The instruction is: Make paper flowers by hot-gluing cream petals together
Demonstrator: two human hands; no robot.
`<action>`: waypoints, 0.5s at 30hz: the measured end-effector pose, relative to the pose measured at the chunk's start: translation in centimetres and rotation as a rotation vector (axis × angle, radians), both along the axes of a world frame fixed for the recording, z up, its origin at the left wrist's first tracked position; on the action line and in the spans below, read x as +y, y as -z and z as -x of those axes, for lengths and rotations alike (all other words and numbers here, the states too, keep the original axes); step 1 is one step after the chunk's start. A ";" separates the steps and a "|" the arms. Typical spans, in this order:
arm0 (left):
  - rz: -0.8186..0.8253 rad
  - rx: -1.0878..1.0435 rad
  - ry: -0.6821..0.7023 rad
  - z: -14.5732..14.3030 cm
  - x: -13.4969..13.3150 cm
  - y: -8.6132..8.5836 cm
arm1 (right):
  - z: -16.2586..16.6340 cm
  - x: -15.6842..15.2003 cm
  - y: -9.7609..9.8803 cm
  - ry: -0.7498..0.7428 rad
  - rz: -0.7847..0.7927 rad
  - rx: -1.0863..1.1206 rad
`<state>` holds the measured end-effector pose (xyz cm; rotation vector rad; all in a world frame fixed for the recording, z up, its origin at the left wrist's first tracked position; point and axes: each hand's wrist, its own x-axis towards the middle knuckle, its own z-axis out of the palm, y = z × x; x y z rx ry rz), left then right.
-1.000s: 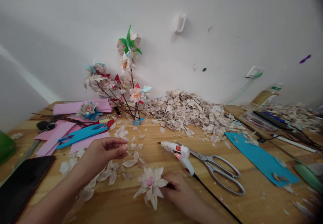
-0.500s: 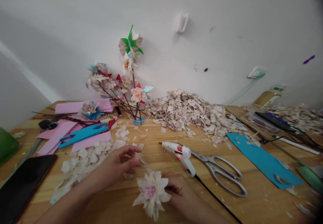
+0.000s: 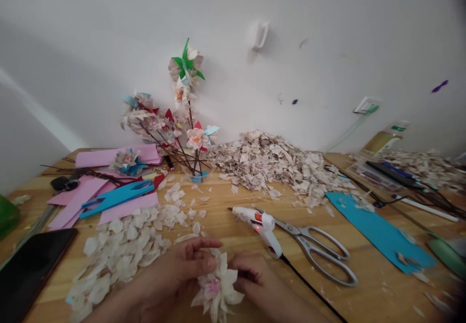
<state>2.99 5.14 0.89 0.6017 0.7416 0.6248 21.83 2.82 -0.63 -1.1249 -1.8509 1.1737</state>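
A pale handmade flower [image 3: 231, 286] with layered cream petals and a pink centre is low in the middle of the view. My right hand [image 3: 260, 282] grips it from behind on the right, and its fingertips are partly hidden by petals. On the flower's upper left, my left hand [image 3: 185, 265] has its thumb and fingers closed around a pale petal [image 3: 216, 252]. Whether that petal is loose or part of the flower I cannot tell. Close to the left forearm lie many loose cream petals [image 3: 125, 240]. A white glue gun [image 3: 260, 221] with a red light rests beyond the right hand.
Large metal scissors [image 3: 316, 250] lie beside the glue gun, whose black cord [image 3: 309, 284] runs toward me. A big petal heap [image 3: 269, 163] and finished flowers on stems [image 3: 196, 138] stand by the wall. Blue paper [image 3: 378, 231] lies right; a phone [image 3: 36, 274] lies left.
My left hand has moved right and down from the loose petals to the flower's upper left. The flower stays in my right hand and is turned slightly.
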 end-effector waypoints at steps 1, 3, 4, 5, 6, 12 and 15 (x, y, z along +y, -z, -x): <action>0.005 0.001 -0.011 0.0 0.0 0.2 | 0.0 0.0 0.1 0.003 0.018 -0.005; 0.020 0.000 -0.027 -0.1 0.1 0.1 | 0.0 0.1 0.0 0.009 0.030 -0.009; 0.035 0.004 -0.028 -0.1 0.2 -0.1 | -0.1 0.1 -0.2 0.013 0.026 -0.011; 0.048 0.010 -0.028 0.0 0.3 -0.6 | -0.1 0.0 -0.4 0.019 0.017 -0.018; 0.063 0.020 -0.027 0.1 0.4 -1.2 | -0.2 0.0 -0.6 0.034 0.003 -0.027; -0.060 0.064 -0.143 4.1 1.4 -6.3 | -1.8 -0.3 -1.6 0.195 -0.114 -0.035; -0.147 0.084 -0.287 6.6 2.5 -7.9 | -2.6 -0.2 -1.5 0.342 -0.149 0.151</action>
